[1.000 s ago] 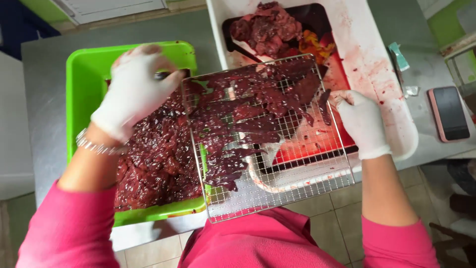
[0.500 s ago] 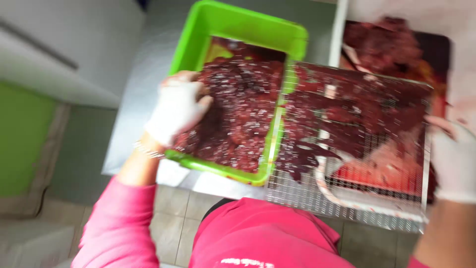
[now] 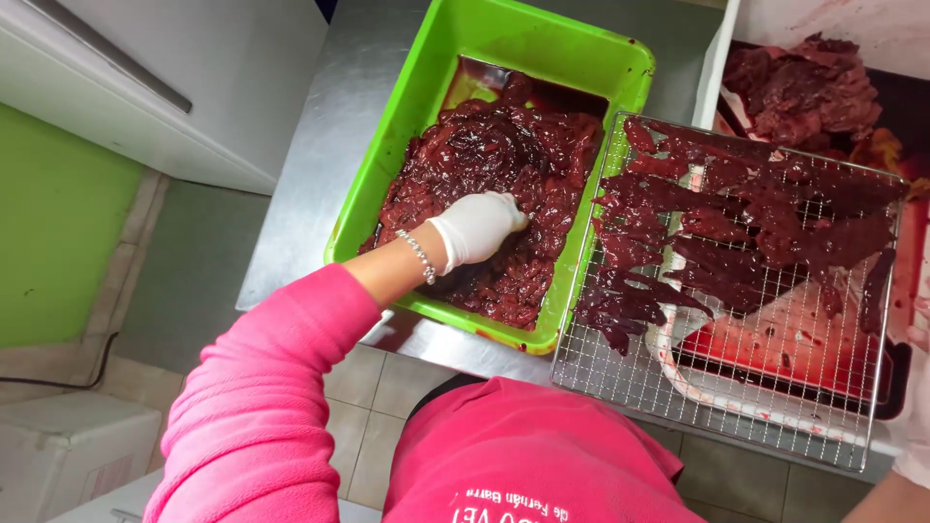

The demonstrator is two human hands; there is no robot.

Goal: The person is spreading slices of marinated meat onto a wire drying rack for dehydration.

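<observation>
Down in green tub [image 3: 441, 92]: left hand [image 3: 477, 228] gloved, fingers dug into wet dark meat [image 3: 489, 160]. Beside it, wire rack [image 3: 736, 387] with strips [image 3: 717, 208]. Right hand barely in view at the edge, can't tell grip.

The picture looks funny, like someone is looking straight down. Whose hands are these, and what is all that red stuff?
The camera sits on a person's head and looks down, so you see their pink sleeves and their own hands.

The left hand, in a white glove, reaches into a green plastic tub and presses on the wet, dark red meat strips piled inside. I cannot tell if it grips one.

Beside the tub lies a wire rack. More red meat slices are spread flat on it. The rack rests over a white tray that holds another heap of meat.

The right hand is only just visible at the picture's edge, next to the rack.

Everything stands on a shiny metal table.
</observation>
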